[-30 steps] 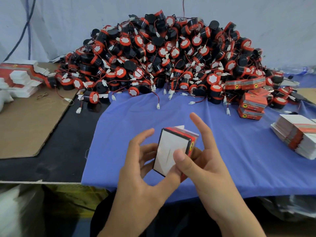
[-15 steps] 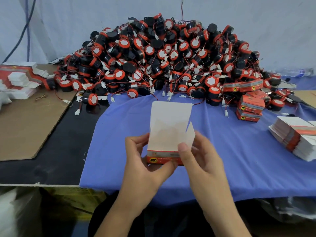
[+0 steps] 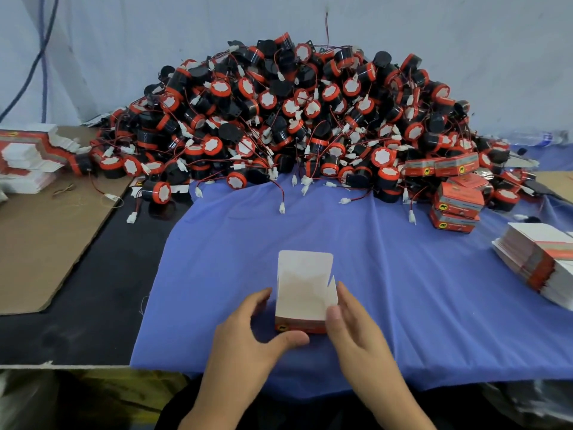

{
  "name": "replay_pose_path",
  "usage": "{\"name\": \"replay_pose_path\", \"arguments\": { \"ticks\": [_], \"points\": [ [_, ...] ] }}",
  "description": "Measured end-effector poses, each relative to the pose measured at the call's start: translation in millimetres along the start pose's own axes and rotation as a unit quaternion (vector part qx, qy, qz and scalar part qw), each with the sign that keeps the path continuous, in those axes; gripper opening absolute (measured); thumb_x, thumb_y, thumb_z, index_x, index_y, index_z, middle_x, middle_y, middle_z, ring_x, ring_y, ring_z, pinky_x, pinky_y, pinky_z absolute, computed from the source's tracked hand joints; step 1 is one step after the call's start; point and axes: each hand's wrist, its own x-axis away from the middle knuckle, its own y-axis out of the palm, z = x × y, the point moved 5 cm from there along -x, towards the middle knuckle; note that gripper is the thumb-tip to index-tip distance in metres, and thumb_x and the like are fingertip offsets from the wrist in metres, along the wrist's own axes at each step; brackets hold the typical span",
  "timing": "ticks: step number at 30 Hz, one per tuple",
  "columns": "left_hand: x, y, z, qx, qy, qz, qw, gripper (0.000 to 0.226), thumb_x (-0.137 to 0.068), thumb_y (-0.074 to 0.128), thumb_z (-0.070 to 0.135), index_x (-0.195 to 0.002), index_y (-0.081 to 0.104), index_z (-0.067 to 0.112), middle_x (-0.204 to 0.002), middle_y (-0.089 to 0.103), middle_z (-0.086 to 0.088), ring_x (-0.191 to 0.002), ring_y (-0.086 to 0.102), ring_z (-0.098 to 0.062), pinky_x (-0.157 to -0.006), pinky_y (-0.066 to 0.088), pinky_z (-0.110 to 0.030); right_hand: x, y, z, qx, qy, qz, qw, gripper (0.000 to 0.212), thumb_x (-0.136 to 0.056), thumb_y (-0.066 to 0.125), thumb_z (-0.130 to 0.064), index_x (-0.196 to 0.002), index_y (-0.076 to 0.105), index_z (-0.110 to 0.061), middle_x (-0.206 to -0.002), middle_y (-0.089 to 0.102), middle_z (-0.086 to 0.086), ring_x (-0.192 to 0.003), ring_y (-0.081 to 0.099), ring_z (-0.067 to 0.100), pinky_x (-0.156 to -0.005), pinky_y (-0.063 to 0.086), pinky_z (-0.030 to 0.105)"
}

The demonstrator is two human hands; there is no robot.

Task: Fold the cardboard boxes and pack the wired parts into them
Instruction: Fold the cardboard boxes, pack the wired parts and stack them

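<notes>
White card faces the camera: the open lid flap (image 3: 305, 265) of a small red-banded box (image 3: 299, 308) stands upright over the blue cloth (image 3: 403, 290), towards its 6 o'clock edge. I cannot tell whether the box rests on the cloth or sits just above it. The left hand (image 3: 248, 333) cups the box from 9 o'clock, with its fingers curled round the side and its thumb laid along the lower front edge. The right hand (image 3: 356, 330) grips from 3 o'clock, thumb on the front corner and forefinger against the small side flap (image 3: 331, 290), which juts out at an angle. Both hands grasp the box, so neither is free.

The box looks erected with its top open, so the step in hand seems to be readying it for a part. To do that well:

- Steady the base with the left hand.
- Ease the side flap outward so the mouth is square.
- Leave the lid flap tilted back toward 12 o'clock.

One hand can then reach to the heap of wired parts (image 3: 310, 119) at 12 o'clock. A loose part at the heap's near edge is the better pick, since the red leads look tangled. Coil the lead in before closing, or the connector may foul the tuck.

Finished boxes (image 3: 455, 200) sit at 2 o'clock and flat blanks (image 3: 539, 259) at 3 o'clock.
</notes>
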Motion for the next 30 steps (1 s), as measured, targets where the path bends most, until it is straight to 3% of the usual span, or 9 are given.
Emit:
{"name": "replay_pose_path", "arguments": {
  "ticks": [4, 8, 11, 14, 17, 21, 23, 25, 30],
  "points": [
    [-19.0, -22.5, 2.1, 0.195, -0.033, 0.044, 0.979, 0.055, -0.064, 0.074, 0.058, -0.112, 0.071, 0.032, -0.119, 0.074, 0.020, -0.113, 0.065, 0.008, -0.099, 0.052, -0.017, -26.0, -24.1, 8.7, -0.206, 0.130, 0.019, 0.970, 0.067, -0.081, 0.051, -0.072, -0.131, 0.063, -0.029, -0.138, 0.065, -0.010, -0.126, 0.060, 0.002, -0.104, 0.044, 0.027],
    [-68.0, -34.2, 8.2, 0.236, -0.047, 0.065, 0.968, 0.046, -0.089, 0.065, 0.050, -0.130, 0.068, 0.029, -0.130, 0.068, 0.020, -0.127, 0.059, 0.002, -0.111, 0.044, -0.032, -89.0, -25.6, 3.5, -0.276, 0.178, -0.037, 0.944, 0.073, -0.089, 0.041, -0.066, -0.138, 0.060, -0.016, -0.139, 0.065, -0.003, -0.125, 0.063, 0.007, -0.103, 0.047, 0.033],
    [-118.3, -29.8, 6.7, 0.214, -0.049, 0.068, 0.973, 0.035, -0.104, 0.059, 0.028, -0.138, 0.062, 0.026, -0.140, 0.062, 0.016, -0.132, 0.055, -0.002, -0.116, 0.042, -0.035, -145.4, -7.1, 2.5, -0.260, 0.187, -0.073, 0.944, 0.063, -0.101, 0.038, -0.059, -0.142, 0.057, -0.014, -0.145, 0.060, 0.001, -0.132, 0.058, 0.011, -0.116, 0.040, 0.038],
    [-171.5, -23.8, 4.6, 0.176, -0.048, 0.088, 0.979, 0.040, -0.106, 0.056, 0.021, -0.146, 0.055, 0.021, -0.147, 0.056, 0.011, -0.134, 0.052, -0.005, -0.115, 0.042, -0.032, -198.3, 29.8, 0.2, -0.222, 0.198, -0.119, 0.947, 0.055, -0.108, 0.038, -0.047, -0.148, 0.050, -0.011, -0.152, 0.053, 0.002, -0.139, 0.051, 0.015, -0.114, 0.042, 0.035],
    [-224.7, -23.7, 3.5, 0.115, -0.039, 0.127, 0.984, 0.045, -0.104, 0.052, 0.009, -0.149, 0.051, 0.015, -0.141, 0.058, 0.008, -0.115, 0.056, 0.009, -0.095, 0.046, -0.016, -239.5, 73.7, -6.7, -0.153, 0.191, -0.161, 0.956, 0.048, -0.109, 0.045, -0.029, -0.154, 0.041, -0.012, -0.159, 0.044, 0.000, -0.141, 0.049, 0.017, -0.111, 0.047, 0.035],
    [-289.6, -28.2, 1.8, -0.008, -0.019, 0.168, 0.986, 0.042, -0.098, 0.050, 0.002, -0.138, 0.058, 0.013, -0.133, 0.064, -0.017, -0.092, 0.063, -0.024, -0.073, 0.046, -0.024, -288.7, 126.1, -15.3, -0.074, 0.183, -0.174, 0.965, 0.054, -0.103, 0.041, 0.000, -0.156, 0.038, -0.015, -0.140, 0.056, -0.005, -0.096, 0.072, 0.014, -0.081, 0.063, 0.035],
    [-320.3, -31.8, -1.9, -0.032, -0.030, 0.180, 0.983, 0.044, -0.101, 0.052, 0.008, -0.145, 0.051, 0.008, -0.139, 0.061, -0.017, -0.110, 0.060, -0.029, -0.087, 0.047, -0.033, -311.9, 146.9, -11.4, -0.040, 0.184, -0.184, 0.965, 0.054, -0.101, 0.037, 0.005, -0.152, 0.041, -0.011, -0.121, 0.068, 0.005, -0.083, 0.071, 0.017, -0.070, 0.064, 0.033],
    [-341.8, -31.9, -9.9, -0.033, -0.047, 0.170, 0.984, 0.051, -0.102, 0.055, 0.016, -0.151, 0.043, 0.011, -0.134, 0.062, -0.012, -0.122, 0.059, -0.031, -0.094, 0.047, -0.035, -329.8, 161.7, 0.7, -0.002, 0.180, -0.186, 0.966, 0.055, -0.099, 0.038, 0.005, -0.152, 0.039, -0.011, -0.128, 0.068, 0.016, -0.102, 0.072, 0.028, -0.082, 0.064, 0.043],
    [-352.1, -31.0, -32.3, -0.013, -0.003, 0.195, 0.981, 0.041, -0.095, 0.070, 0.019, -0.134, 0.056, 0.016, -0.095, 0.063, 0.016, -0.078, 0.061, 0.009, -0.063, 0.041, 0.001, -344.2, 164.8, 20.0, 0.088, 0.113, -0.158, 0.977, 0.063, -0.093, 0.045, -0.004, -0.153, 0.042, -0.021, -0.133, 0.066, 0.010, -0.117, 0.067, 0.031, -0.093, 0.059, 0.050]
  ]
}}
